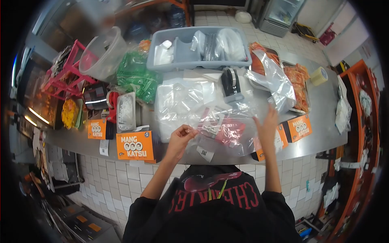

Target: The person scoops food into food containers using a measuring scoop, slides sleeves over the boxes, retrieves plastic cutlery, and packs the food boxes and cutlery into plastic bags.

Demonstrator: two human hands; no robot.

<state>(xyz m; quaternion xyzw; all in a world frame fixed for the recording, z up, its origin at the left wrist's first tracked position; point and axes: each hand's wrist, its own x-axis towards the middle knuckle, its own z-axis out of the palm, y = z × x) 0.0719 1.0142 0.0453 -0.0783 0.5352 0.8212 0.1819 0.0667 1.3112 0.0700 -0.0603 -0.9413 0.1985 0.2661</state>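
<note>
Along the near left side of a stainless-steel desk (324, 135), two orange cardboard boxes printed "MANG KATSU" (135, 146) stand near a metal tray of small white items (126, 125), with a crumpled green plastic bag (137, 75) farther back. At center, a person's left hand (180, 139) pinches the left edge of a clear plastic bag (247, 115) between thumb and fingers. The bag spreads above the near part of the desk, pink-and-white material (229, 131) showing through it. A gray compartmented plastic bin (194, 65) sits at the far side. The right hand (267, 127), fingers extended and unclenched, is at the bag's right side; whether it touches the film cannot be told. Farther right lie metal trays of orange-filled packets (298, 83).
</note>
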